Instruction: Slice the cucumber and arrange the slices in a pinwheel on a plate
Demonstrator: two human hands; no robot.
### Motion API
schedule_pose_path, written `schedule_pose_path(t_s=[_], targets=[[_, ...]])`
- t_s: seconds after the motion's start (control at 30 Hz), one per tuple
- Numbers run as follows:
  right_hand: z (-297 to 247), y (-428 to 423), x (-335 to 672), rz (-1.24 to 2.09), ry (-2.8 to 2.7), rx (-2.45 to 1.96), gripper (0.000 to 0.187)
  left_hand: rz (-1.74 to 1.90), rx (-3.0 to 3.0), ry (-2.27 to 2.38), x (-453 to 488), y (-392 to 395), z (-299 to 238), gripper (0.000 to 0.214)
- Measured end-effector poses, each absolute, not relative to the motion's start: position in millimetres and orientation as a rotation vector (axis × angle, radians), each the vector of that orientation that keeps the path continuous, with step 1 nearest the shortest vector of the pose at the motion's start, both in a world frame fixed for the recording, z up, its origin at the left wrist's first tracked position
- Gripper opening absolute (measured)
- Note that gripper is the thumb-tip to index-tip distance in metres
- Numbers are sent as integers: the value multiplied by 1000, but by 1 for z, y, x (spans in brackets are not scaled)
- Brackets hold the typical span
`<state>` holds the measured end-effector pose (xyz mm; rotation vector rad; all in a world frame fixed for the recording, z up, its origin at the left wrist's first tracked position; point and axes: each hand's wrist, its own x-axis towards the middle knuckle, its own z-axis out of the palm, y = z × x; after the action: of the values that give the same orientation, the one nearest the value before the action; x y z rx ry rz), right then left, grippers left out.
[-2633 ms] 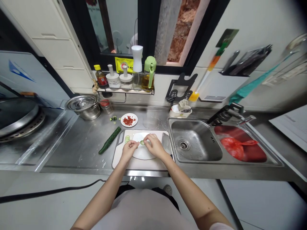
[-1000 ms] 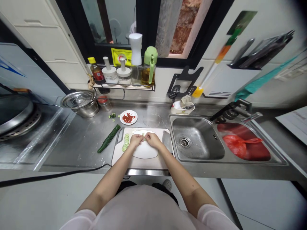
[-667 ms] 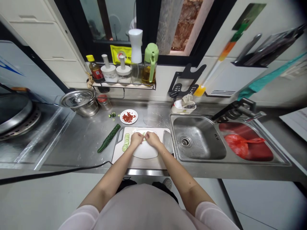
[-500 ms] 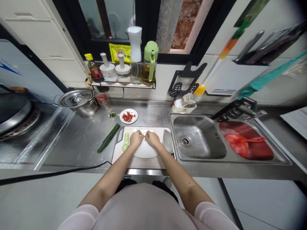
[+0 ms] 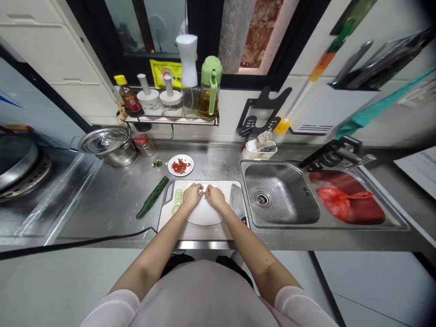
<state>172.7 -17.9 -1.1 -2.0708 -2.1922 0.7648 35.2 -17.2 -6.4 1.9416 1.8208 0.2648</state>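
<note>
Over a white oval plate [image 5: 204, 217] on the cutting board [image 5: 172, 232], my two hands meet with their fingertips close together. My left hand [image 5: 192, 195] is closed in a pinch at a small pale-green cucumber slice [image 5: 204, 191]. From the other side, my right hand [image 5: 215, 198] pinches at the same slice; the fingers partly cover it. Left of my left hand lies an overlapping row of cucumber slices [image 5: 177, 201]. A kitchen knife [image 5: 237, 202] rests flat on the board's right side, beyond my right hand.
A cucumber [image 5: 152, 197] lies left of the board. Behind it are cucumber scraps [image 5: 157, 162] and a small plate [image 5: 170, 169] of red pieces. A lidded pot [image 5: 119, 154] stands back left. The sink [image 5: 282, 195] is at right, with a red bag [image 5: 335, 203] in its second basin.
The view has shifted slightly. Both hands stay over the white plate, their fingertips showing only a small movement around the cucumber slice. The knife and sliced row lie as before.
</note>
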Motion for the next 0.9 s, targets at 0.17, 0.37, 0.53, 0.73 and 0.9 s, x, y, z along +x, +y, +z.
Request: schedule_pose_path(t_s=[0.17, 0.37, 0.53, 0.73, 0.9], targets=[[0, -17, 171, 785, -2165, -2092, 21, 299, 1925, 1828, 35, -15, -6, 19], [3, -16, 168, 789, -2163, -2115, 20, 330, 1944, 1809, 35, -13, -6, 18], [8, -22, 169, 756, -2194, -2115, 23, 330, 1927, 1774, 33, -11, -3, 20], [11, -35, 165, 692, -2299, -2109, 27, 354, 1914, 1753, 32, -10, -2, 22], [9, -39, 164, 663, -2332, -2093, 28, 367, 1896, 1754, 34, -8, -4, 21]])
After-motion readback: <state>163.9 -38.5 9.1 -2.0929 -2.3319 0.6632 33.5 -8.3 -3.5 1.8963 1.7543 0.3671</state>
